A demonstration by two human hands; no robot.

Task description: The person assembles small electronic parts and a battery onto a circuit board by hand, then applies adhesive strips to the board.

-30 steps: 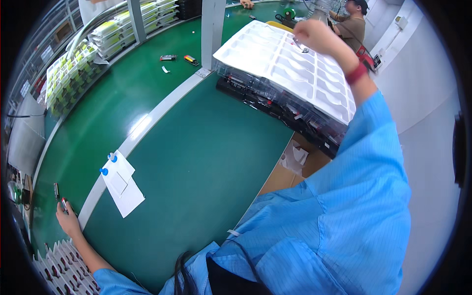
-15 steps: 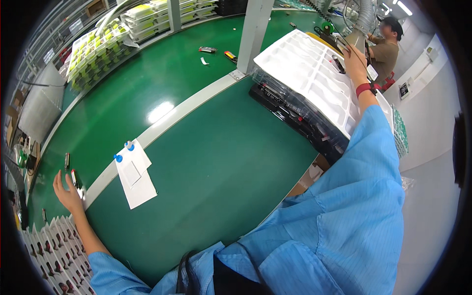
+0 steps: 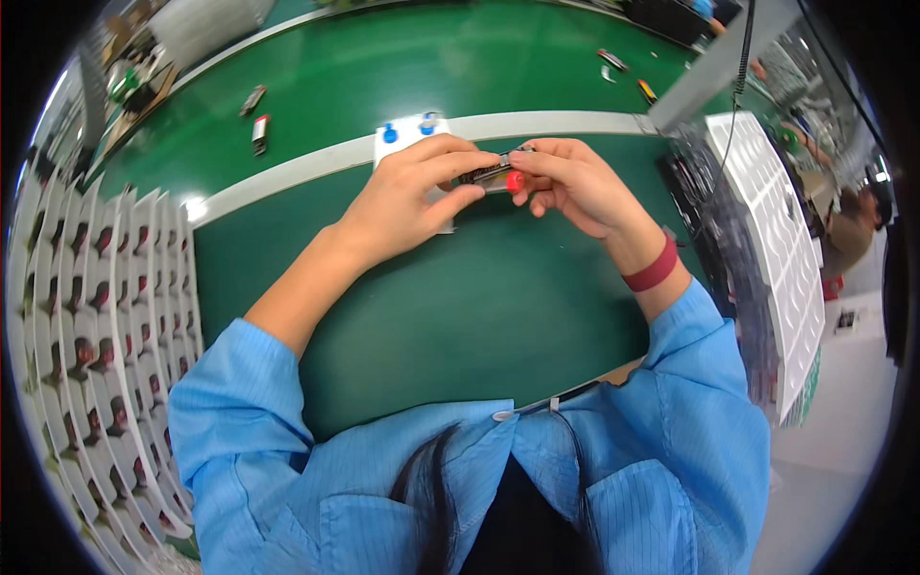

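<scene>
In front of me, above the green work mat, both hands hold a small elongated device, black and silver with a red end. My left hand pinches its left part between thumb and fingers. The thumb and index finger of my right hand close on its right part, beside the red end. My fingers hide much of the device. Behind my left hand lies a white sheet, partly covered, with a blue-topped piece and a second blue-and-white piece on it.
Tall stacked white trays with dark and red parts stand at the left. At the right are a white moulded tray and black trays. Beyond a pale rail, several similar devices lie on a green surface. Another person is far right.
Both hands have come together at the middle, the left from the devices at the left, the right from the white tray. They now hold a device between them. My view has turned.
</scene>
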